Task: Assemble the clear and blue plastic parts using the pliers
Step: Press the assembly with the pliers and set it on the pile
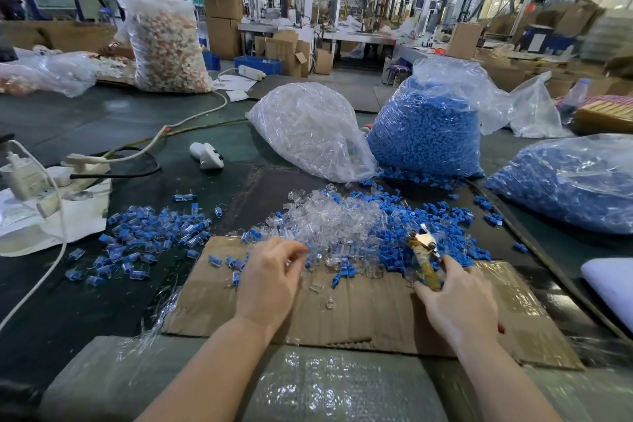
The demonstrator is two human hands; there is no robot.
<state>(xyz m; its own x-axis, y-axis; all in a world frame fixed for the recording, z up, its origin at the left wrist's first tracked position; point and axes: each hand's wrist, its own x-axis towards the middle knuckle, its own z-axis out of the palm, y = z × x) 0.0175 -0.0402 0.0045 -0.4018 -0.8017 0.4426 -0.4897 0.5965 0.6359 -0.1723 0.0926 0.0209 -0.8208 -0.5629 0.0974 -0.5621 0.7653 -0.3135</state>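
Note:
A heap of loose clear parts (pixel 329 219) lies in the middle of the table, with loose blue parts (pixel 411 233) to its right. My left hand (pixel 270 277) reaches into the near edge of the clear heap with fingers curled; whether it holds a part is hidden. My right hand (pixel 459 301) grips the yellow handles of the pliers (pixel 423 250), whose metal jaws point away from me over the blue parts. A pile of joined clear-and-blue pieces (pixel 150 236) lies at the left.
A cardboard sheet (pixel 359 315) lies under my hands. Behind the heaps stand a bag of clear parts (pixel 308 130) and two bags of blue parts (pixel 428 134) (pixel 568 181). A power strip (pixel 85 168), cables and a white bottle (pixel 20 178) lie at the left.

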